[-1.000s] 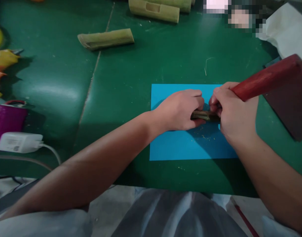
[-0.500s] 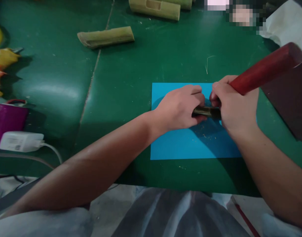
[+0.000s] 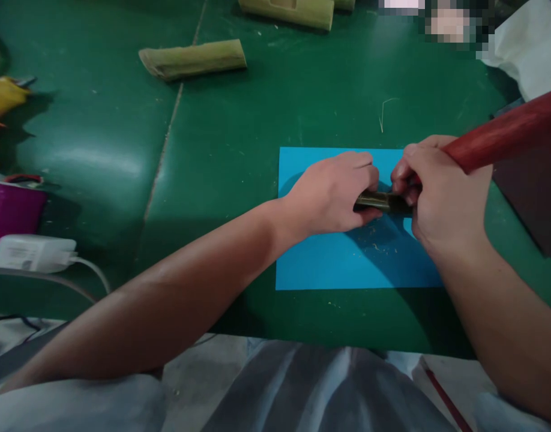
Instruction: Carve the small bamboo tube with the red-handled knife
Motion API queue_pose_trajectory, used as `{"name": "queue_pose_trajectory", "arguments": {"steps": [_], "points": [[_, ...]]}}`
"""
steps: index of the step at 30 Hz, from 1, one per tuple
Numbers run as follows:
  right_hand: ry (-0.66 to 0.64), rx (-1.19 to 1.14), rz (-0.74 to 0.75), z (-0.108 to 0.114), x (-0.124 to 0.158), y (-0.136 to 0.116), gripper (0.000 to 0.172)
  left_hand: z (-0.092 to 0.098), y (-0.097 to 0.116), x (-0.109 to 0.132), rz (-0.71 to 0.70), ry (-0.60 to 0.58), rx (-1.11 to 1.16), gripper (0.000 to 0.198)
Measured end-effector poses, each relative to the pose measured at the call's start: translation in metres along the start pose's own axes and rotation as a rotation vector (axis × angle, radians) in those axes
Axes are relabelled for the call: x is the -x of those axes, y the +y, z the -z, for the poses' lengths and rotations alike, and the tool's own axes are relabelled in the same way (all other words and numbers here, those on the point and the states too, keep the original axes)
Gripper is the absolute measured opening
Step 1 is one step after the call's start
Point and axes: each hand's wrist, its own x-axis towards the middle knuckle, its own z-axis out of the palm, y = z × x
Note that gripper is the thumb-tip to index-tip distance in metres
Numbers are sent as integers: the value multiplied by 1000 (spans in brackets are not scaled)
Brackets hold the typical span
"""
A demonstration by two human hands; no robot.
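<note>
My left hand [image 3: 336, 192] is closed around a short, dark bamboo piece [image 3: 378, 201], pressing it down over a blue sheet [image 3: 320, 267]. In my right hand [image 3: 451, 192] is a tool with a thick red handle [image 3: 514, 129], which slants up to the right past the picture's edge. The tool's working end is hidden by my fingers at the right end of the bamboo. Small pale shavings [image 3: 383, 247] lie on the sheet below my hands.
A cut bamboo length [image 3: 194, 60] lies on the green table [image 3: 99, 90], with notched bamboo [image 3: 289, 12] at the far edge. At left are a purple box [image 3: 14, 210] and a white charger [image 3: 35, 252] with its cable. A dark brown board [image 3: 534, 186] lies at right.
My right hand has shifted a little to the right, and the red handle leans lower and farther out to the right. My left hand keeps its grip on the bamboo piece.
</note>
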Motion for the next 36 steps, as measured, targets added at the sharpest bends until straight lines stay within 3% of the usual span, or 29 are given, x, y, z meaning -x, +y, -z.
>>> {"name": "queue_pose_trajectory", "arguments": {"steps": [10, 21, 26, 36], "points": [[34, 101, -15, -2, 1, -5, 39, 2, 2, -2, 9, -34, -16, 17], [-50, 237, 41, -2, -1, 0, 38, -7, -4, -5, -33, 39, -131, 38], [-24, 225, 25, -4, -4, -1, 37, -8, -2, -4, -26, 36, -89, 24], [38, 127, 62, -10, -5, 5, 44, -7, -4, -8, -11, 27, 41, 18]]}}
